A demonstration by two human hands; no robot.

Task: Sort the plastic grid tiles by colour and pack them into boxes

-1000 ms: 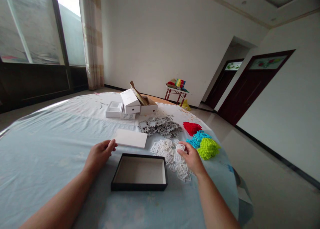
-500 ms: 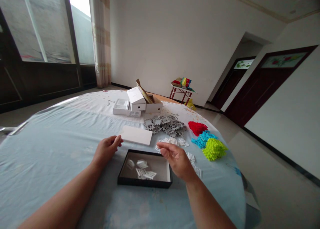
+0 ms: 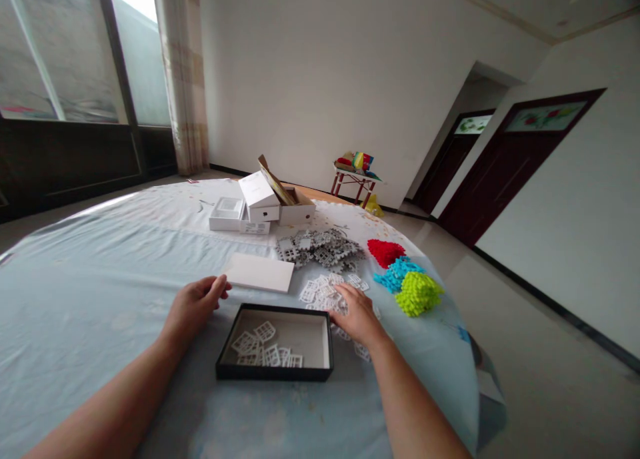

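Note:
My left hand (image 3: 196, 305) rests beside the near left corner of a flat white box lid (image 3: 260, 272), its fingers curled in and the thumb against them; nothing shows in it. Over a heap of small white plastic lattice pieces (image 3: 317, 291), my right hand (image 3: 357, 314) reaches with thumb and fingers apart. Its fingertips touch or nearly touch the heap, part of which it hides. Between my forearms stands a shallow black-rimmed box (image 3: 305, 373) with a pale inside. Several white lattice pieces (image 3: 270, 353) lie in its left and front part.
Beyond the white heap is a pile of grey interlocking pieces (image 3: 320, 249). Red (image 3: 386, 252), blue (image 3: 399, 273) and lime green (image 3: 419, 293) piles line the table's right side. White boxes (image 3: 260, 202) stand at the back on the blue tablecloth (image 3: 115, 279).
My right hand has moved from above the box's right edge to the white heap. White pieces that were blurred in mid-fall now lie in the box. My left hand stays by the lid.

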